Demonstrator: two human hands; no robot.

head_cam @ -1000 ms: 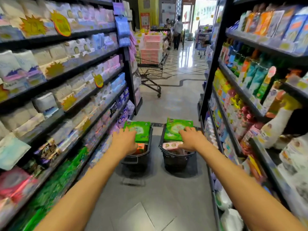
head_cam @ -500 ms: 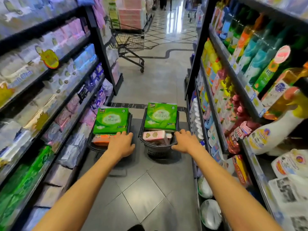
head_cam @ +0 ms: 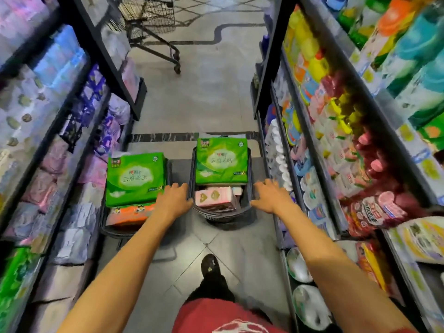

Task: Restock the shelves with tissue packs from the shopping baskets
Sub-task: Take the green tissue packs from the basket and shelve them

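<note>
Aisle floor [head_cam: 211, 97] between shelf edges [head_cam: 310, 131], two baskets [head_cam: 221, 213] abreast, trolley [head_cam: 149, 15] beyond

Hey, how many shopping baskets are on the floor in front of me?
2. The left basket stands by the left shelves; the right basket stands beside it, nearer the right shelves. No others show, and none looks hidden.

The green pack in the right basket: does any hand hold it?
No: the green pack lies free on top of the right basket, while the left hand and right hand are open at the basket's sides.
</note>
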